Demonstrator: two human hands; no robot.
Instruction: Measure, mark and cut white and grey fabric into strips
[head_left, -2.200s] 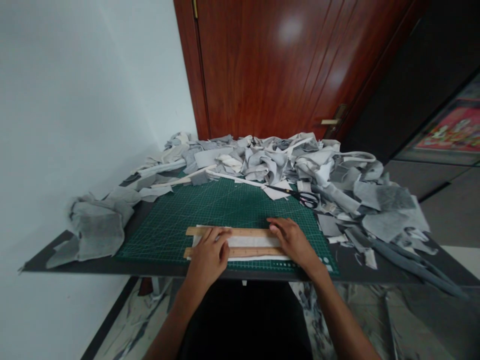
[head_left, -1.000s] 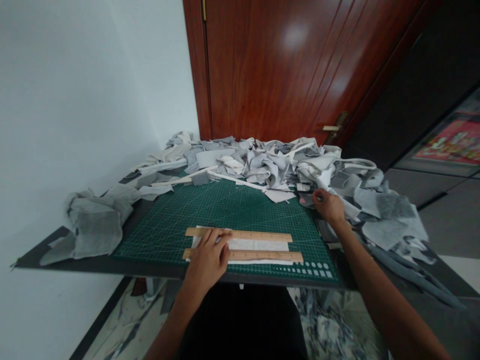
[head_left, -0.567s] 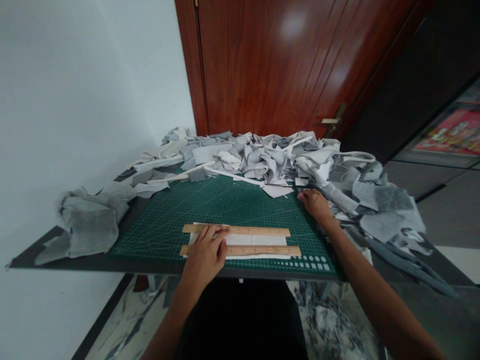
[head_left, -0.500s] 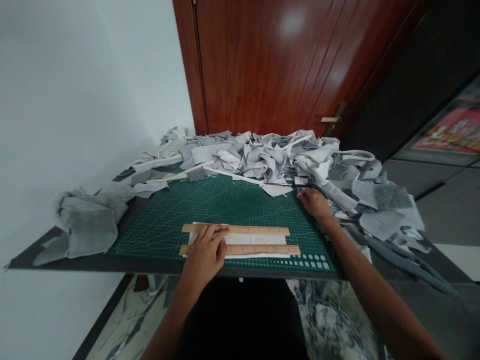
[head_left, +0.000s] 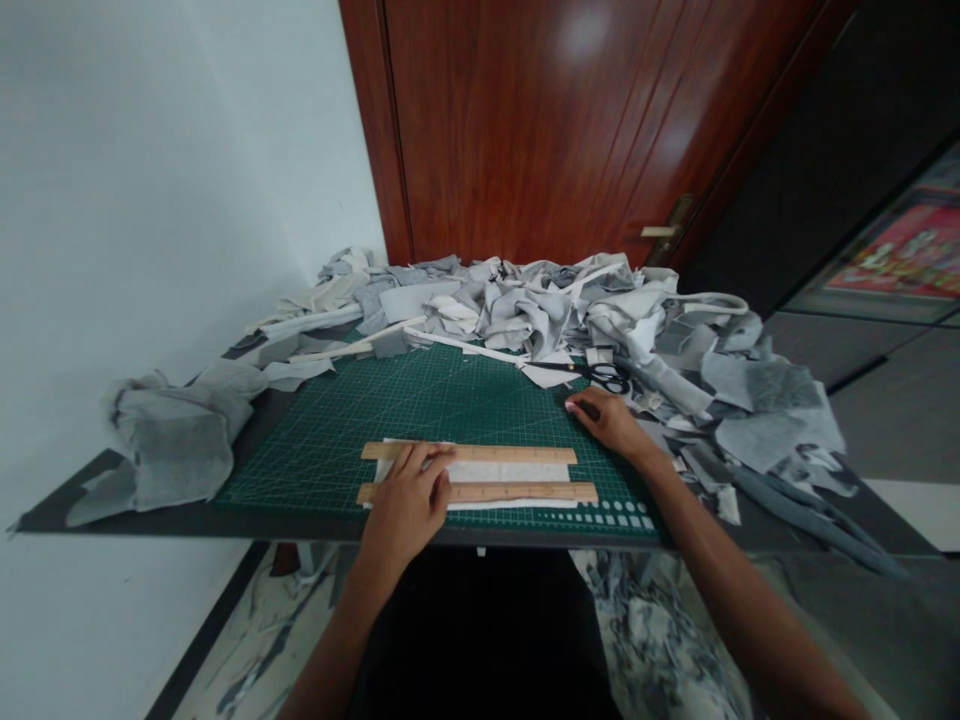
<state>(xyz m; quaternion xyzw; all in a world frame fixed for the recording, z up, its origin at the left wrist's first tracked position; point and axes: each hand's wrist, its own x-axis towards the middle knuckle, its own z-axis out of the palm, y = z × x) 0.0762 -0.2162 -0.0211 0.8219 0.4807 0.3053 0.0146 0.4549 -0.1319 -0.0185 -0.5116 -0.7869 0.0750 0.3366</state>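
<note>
My left hand point(head_left: 409, 497) lies with its fingers spread over two wooden rulers, pressing on both. The far ruler point(head_left: 510, 454) and the near ruler point(head_left: 525, 491) rest roughly parallel across a strip of white cloth point(head_left: 517, 470). Above the right part of the green cutting mat point(head_left: 450, 400), my right hand point(head_left: 609, 422) is closed in a pinch. A small pale spot shows at its fingertips, too small to name. Just beyond that hand lie black-handled scissors point(head_left: 609, 376), their blades pointing left, apart from the fingers.
Heaped grey and white cloth scraps point(head_left: 525, 310) line the table's back edge. More scraps point(head_left: 780, 400) cover the right side, and a bundle of grey cloth point(head_left: 180, 430) sits at the left. Behind stands a reddish-brown wooden door point(head_left: 525, 130); a white wall point(head_left: 150, 200) is at left.
My right hand has come left and nearer from beside the scissors, whose handles now show uncovered. My left hand stays on the rulers.
</note>
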